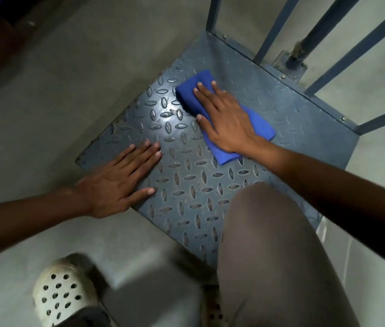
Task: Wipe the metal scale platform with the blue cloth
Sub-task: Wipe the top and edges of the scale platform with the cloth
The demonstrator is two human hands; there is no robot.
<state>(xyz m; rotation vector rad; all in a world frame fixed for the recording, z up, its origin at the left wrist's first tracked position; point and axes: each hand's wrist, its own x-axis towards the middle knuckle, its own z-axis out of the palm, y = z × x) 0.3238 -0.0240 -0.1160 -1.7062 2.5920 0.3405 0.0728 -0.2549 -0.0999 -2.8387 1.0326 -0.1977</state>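
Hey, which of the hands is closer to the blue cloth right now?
Right. The right hand lies flat on the blue cloth; the left hand rests on the scale platform near its left edge, apart from the cloth.

Nothing legible here, no text, label, brand or number. The grey diamond-tread metal scale platform (186, 185) at centre frame shows only raised lozenges, and the folded blue cloth (188, 92) is plain.

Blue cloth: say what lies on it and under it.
The right hand presses flat on the cloth; the platform lies under it, that patch hidden.
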